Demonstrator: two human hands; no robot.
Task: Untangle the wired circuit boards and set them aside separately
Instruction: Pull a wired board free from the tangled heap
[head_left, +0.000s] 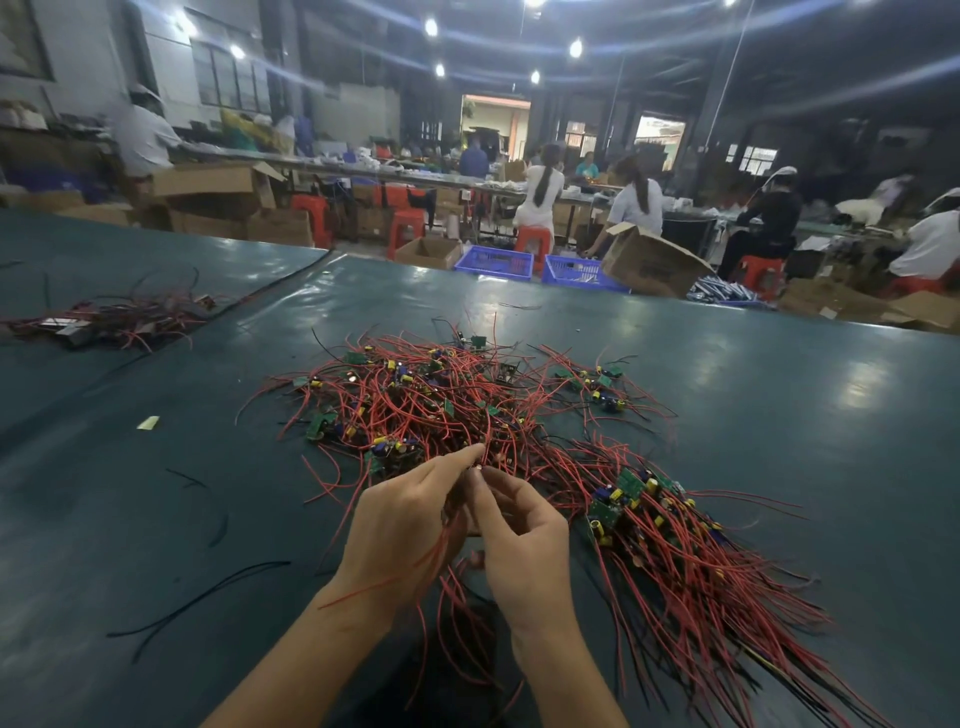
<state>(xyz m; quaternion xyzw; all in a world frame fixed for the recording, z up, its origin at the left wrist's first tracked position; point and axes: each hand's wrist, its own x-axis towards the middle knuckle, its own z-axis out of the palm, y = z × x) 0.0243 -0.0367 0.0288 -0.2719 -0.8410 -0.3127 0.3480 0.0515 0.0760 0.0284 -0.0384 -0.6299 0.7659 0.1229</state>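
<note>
Left hand (402, 525) and right hand (522, 540) close together, both grips pinching thin red wires (457, 597), tangled heap of small green wired circuit boards (441, 405) just beyond on dark teal desk (779, 395), sorted bundle (675, 551) to the right

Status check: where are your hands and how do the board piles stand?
Left hand and right hand pinching red wires together, near edge of tangled heap. Combed bundle of boards lies at right. Loose black wires at left, clear of hands.
</note>
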